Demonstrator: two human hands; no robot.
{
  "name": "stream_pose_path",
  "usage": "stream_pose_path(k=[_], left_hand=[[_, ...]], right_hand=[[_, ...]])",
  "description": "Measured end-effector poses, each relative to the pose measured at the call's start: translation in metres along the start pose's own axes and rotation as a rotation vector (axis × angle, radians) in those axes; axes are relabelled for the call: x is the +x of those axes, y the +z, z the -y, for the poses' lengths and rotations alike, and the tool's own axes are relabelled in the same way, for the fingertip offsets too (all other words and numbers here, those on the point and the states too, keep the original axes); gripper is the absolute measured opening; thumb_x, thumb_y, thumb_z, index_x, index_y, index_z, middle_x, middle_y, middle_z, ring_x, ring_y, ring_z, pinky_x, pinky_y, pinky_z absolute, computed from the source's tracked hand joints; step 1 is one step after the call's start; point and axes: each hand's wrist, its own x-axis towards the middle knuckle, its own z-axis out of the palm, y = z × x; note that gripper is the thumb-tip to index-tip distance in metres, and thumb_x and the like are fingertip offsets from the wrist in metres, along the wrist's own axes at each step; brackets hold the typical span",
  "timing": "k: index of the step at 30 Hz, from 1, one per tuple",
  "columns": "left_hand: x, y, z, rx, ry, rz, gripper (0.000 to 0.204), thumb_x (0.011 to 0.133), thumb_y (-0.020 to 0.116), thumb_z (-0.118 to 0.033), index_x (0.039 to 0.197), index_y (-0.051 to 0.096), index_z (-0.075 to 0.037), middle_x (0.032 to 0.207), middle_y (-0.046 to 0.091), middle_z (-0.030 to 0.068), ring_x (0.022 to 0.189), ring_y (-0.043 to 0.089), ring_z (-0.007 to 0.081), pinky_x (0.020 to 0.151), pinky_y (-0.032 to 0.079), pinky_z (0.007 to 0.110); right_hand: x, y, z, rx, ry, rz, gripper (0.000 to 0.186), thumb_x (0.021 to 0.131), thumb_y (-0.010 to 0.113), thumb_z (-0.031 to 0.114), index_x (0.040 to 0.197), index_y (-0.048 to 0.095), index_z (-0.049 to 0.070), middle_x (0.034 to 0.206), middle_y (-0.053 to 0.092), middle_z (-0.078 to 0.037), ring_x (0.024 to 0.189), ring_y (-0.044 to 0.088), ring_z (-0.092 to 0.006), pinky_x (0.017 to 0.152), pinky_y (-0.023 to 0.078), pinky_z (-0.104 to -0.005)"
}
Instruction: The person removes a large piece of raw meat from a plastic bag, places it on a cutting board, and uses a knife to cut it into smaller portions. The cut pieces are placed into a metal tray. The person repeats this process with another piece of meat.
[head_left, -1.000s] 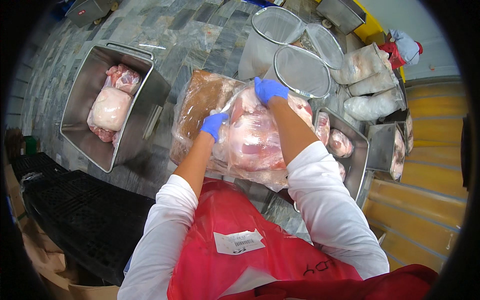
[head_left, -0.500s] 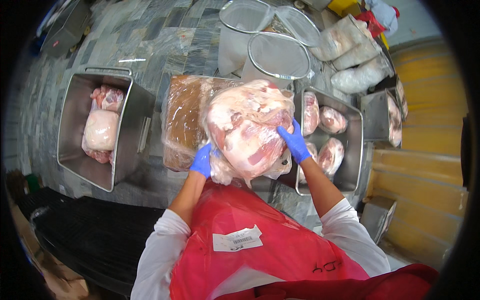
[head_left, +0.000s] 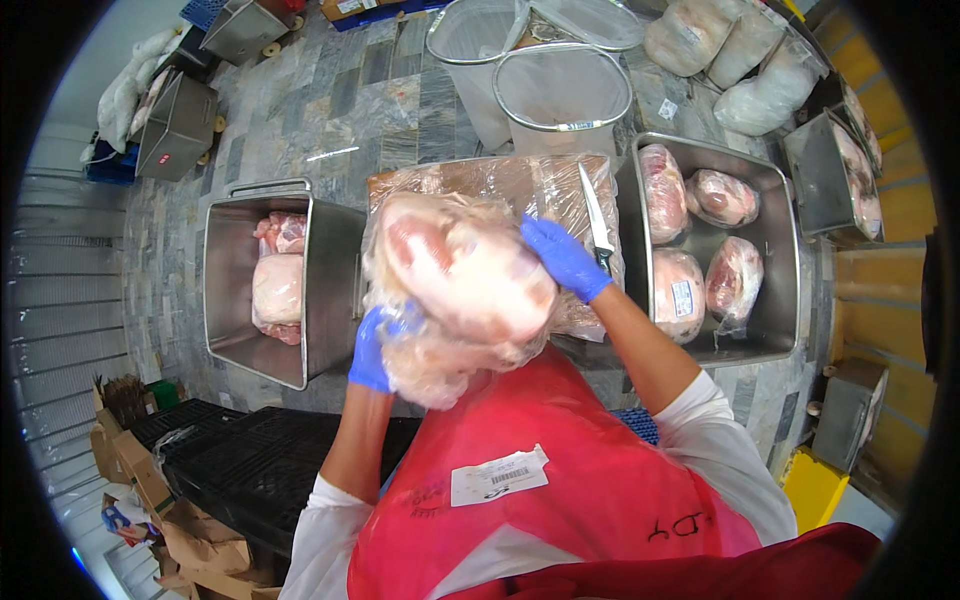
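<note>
A large pale-pink piece of meat [head_left: 465, 265], blurred by motion, is held over the plastic-covered cardboard box [head_left: 480, 178] in front of me. My left hand [head_left: 372, 350], in a blue glove, grips its lower left side, where loose clear plastic wrap [head_left: 430, 372] bunches up. My blue-gloved right hand [head_left: 566, 262] presses on the meat's right side, with its fingers at the upper edge. Beside that hand a knife [head_left: 595, 210] with a white blade and dark handle lies on the plastic. The undersides of the meat and of the left fingers are hidden.
To the left stands a metal bin [head_left: 335, 280] with meat inside. Another metal bin [head_left: 790, 270] at the right holds several wrapped pieces. Hoop-topped clear bags [head_left: 563, 90] stand beyond the box. A black pallet [head_left: 250, 455] lies at the lower left, near torn cardboard [head_left: 205, 540].
The meat has shifted left and looks turned, with both hands still on it. The knife on the box's right side has come into sight. My view has swung to the left.
</note>
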Motion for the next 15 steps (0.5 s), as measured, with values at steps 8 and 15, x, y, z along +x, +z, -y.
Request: stream_pose_path(k=[8,15], left_hand=[[0.113,0.076,0.008,0.311,0.163,-0.238,0.039,0.095,0.056,-0.025,0.126,0.059,-0.001,0.118,0.067,0.0156,0.104,0.067,0.0305,0.096,0.055,0.044],[0.058,-0.084,-0.075,0.458,0.359,-0.527,0.045,0.096,0.052,-0.025,0.133,0.056,0.000,0.124,0.064,0.0198,0.107,0.065,0.0371,0.094,0.055,0.049]], right_hand=[[0.029,-0.073,0.041,-0.215,-0.104,-0.193,0.086,0.079,0.080,0.053,0.143,0.053,0.002,0.136,0.061,-0.020,0.123,0.060,-0.0269,0.105,0.047,-0.0368],[0.050,-0.079,0.034,-0.043,-0.087,-0.131,0.069,0.084,0.080,0.040,0.136,0.060,-0.001,0.127,0.067,-0.015,0.114,0.064,-0.0208,0.101,0.049,-0.0323]])
